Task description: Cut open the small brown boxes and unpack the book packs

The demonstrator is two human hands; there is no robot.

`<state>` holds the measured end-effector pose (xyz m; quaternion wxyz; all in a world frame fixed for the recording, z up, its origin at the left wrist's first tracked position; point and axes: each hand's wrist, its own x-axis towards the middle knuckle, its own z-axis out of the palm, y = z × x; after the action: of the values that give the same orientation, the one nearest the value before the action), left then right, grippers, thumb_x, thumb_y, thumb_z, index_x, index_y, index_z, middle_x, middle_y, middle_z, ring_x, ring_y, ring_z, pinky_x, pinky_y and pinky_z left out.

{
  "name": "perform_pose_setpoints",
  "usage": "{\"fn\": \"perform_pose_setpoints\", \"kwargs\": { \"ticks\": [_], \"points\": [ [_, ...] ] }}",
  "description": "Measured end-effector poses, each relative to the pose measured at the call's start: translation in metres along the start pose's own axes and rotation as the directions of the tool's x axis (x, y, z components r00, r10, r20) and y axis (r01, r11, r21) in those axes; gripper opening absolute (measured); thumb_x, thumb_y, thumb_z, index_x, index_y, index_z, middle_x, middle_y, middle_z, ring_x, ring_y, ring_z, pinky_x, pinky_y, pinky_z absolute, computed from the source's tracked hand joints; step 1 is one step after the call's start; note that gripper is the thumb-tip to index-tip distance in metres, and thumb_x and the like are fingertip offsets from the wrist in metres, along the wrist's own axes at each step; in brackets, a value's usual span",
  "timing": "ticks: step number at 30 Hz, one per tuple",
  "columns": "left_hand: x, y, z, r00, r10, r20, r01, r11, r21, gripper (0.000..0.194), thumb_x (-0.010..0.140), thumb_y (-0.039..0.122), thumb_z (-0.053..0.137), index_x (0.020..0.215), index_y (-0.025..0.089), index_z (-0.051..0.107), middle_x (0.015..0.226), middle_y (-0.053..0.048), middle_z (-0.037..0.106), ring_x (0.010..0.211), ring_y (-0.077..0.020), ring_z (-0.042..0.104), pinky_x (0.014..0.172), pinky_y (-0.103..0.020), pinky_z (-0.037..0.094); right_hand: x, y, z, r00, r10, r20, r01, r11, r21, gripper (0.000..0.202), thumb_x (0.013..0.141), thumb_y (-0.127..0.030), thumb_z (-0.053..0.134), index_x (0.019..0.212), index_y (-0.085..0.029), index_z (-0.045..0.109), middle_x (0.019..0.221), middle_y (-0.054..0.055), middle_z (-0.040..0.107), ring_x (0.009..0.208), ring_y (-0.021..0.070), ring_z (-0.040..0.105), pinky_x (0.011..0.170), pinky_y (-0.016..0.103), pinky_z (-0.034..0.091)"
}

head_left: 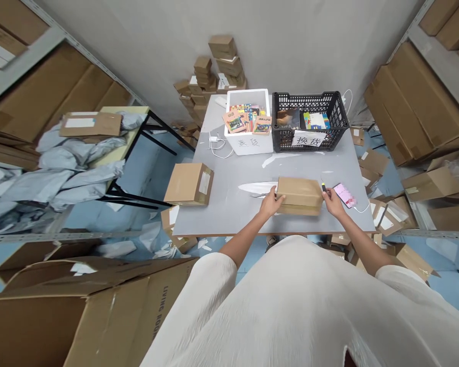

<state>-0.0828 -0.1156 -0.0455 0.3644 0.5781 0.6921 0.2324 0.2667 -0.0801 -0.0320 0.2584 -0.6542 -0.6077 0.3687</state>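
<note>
A closed brown cardboard box (300,191) lies on the grey table in front of me, with tape along its near side. My left hand (271,203) grips its left end, thumb on top. At the box's right end, my right hand (332,202) is closed around a small black and yellow utility knife (323,187), its thin tip pointing away from me. White paper (258,188) lies by the box's left end. A phone (345,195) with a lit pink screen rests just right of my right hand, a white cable beside it.
Another cardboard box (183,183) stands at the table's left edge. Toward the back are a white foam bin (248,144) of books and a black crate (309,145). Stacked boxes (229,66) lean by the wall. A large open carton (130,306) occupies the floor at left.
</note>
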Motion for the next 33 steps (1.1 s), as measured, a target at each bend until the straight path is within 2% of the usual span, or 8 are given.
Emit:
{"fn": "perform_pose_setpoints", "kwargs": {
  "ticks": [2, 5, 9, 13, 17, 22, 25, 33],
  "points": [
    [0.002, 0.004, -0.004, 0.999, -0.003, -0.043, 0.003, 1.0, 0.005, 0.066, 0.105, 0.052, 0.063, 0.162, 0.021, 0.05, 0.123, -0.013, 0.078, 0.106, -0.0312, 0.076, 0.101, -0.045, 0.058, 0.004, -0.003, -0.003, 1.0, 0.024, -0.013, -0.024, 0.999, 0.031, 0.065, 0.1, -0.074, 0.05, 0.138, -0.022, 0.058, 0.124, 0.018, 0.079, 0.111, 0.0347, 0.077, 0.101, 0.054, 0.06],
    [0.004, 0.005, -0.003, 0.997, 0.019, -0.07, -0.019, 1.0, -0.008, 0.054, 0.105, 0.036, 0.06, 0.156, 0.02, 0.055, 0.135, -0.016, 0.073, 0.108, -0.0287, 0.075, 0.106, -0.046, 0.057, 0.01, -0.005, 0.0, 0.999, 0.031, 0.011, -0.032, 0.997, 0.074, 0.064, 0.101, -0.073, 0.05, 0.139, -0.022, 0.056, 0.13, 0.018, 0.077, 0.115, 0.0331, 0.076, 0.103, 0.053, 0.06],
    [0.002, -0.001, 0.004, 0.994, 0.085, -0.065, -0.089, 0.994, -0.063, 0.062, 0.098, 0.023, 0.061, 0.159, 0.022, 0.05, 0.154, -0.018, 0.059, 0.119, -0.0276, 0.072, 0.109, -0.046, 0.058, 0.015, -0.009, 0.005, 1.0, -0.02, 0.012, 0.019, 0.998, 0.067, 0.067, 0.101, -0.074, 0.049, 0.142, -0.022, 0.057, 0.144, 0.02, 0.072, 0.126, 0.0336, 0.072, 0.106, 0.054, 0.059],
    [0.0, -0.01, 0.006, 0.987, 0.158, -0.035, -0.16, 0.985, -0.066, 0.06, 0.095, 0.024, 0.066, 0.154, 0.024, 0.056, 0.153, -0.015, 0.059, 0.13, -0.0293, 0.068, 0.111, -0.046, 0.058, 0.016, -0.025, -0.003, 0.989, -0.145, -0.019, 0.143, 0.988, -0.058, 0.068, 0.105, -0.072, 0.046, 0.146, -0.021, 0.065, 0.144, 0.02, 0.073, 0.128, 0.0372, 0.07, 0.111, 0.057, 0.056],
    [0.003, -0.015, 0.003, 0.994, 0.106, -0.032, -0.109, 0.989, -0.103, 0.059, 0.093, 0.029, 0.074, 0.151, 0.025, 0.06, 0.15, -0.014, 0.061, 0.125, -0.0293, 0.07, 0.104, -0.043, 0.062, 0.014, -0.053, -0.008, 0.945, -0.236, 0.226, 0.278, 0.944, -0.178, 0.057, 0.109, -0.063, 0.046, 0.139, -0.027, 0.078, 0.14, 0.012, 0.079, 0.126, 0.0366, 0.073, 0.109, 0.051, 0.056],
    [0.006, -0.015, 0.003, 0.995, 0.086, -0.041, -0.09, 0.988, -0.124, 0.059, 0.09, 0.029, 0.08, 0.147, 0.026, 0.065, 0.142, -0.012, 0.065, 0.121, -0.0296, 0.072, 0.105, -0.044, 0.062, 0.016, -0.092, 0.009, 0.821, -0.276, 0.5, 0.457, 0.842, -0.286, 0.045, 0.111, -0.053, 0.05, 0.133, -0.032, 0.084, 0.128, 0.005, 0.084, 0.114, 0.0337, 0.077, 0.098, 0.043, 0.056],
    [0.005, -0.016, 0.006, 0.994, 0.097, -0.048, -0.103, 0.983, -0.151, 0.059, 0.091, 0.03, 0.08, 0.148, 0.026, 0.065, 0.14, -0.012, 0.065, 0.12, -0.0295, 0.072, 0.104, -0.044, 0.061, 0.02, -0.11, 0.022, 0.77, -0.287, 0.569, 0.538, 0.772, -0.338, 0.044, 0.112, -0.05, 0.049, 0.128, -0.031, 0.086, 0.122, 0.006, 0.085, 0.109, 0.0315, 0.077, 0.092, 0.038, 0.054],
    [0.006, -0.021, 0.013, 0.987, 0.139, -0.08, -0.15, 0.977, -0.152, 0.064, 0.09, 0.031, 0.081, 0.152, 0.024, 0.063, 0.138, -0.011, 0.067, 0.121, -0.0295, 0.071, 0.109, -0.044, 0.059, 0.03, -0.136, 0.034, 0.725, -0.259, 0.638, 0.599, 0.694, -0.399, 0.045, 0.113, -0.049, 0.047, 0.122, -0.03, 0.087, 0.114, 0.007, 0.086, 0.1, 0.0284, 0.075, 0.085, 0.034, 0.049]
  ]
}}
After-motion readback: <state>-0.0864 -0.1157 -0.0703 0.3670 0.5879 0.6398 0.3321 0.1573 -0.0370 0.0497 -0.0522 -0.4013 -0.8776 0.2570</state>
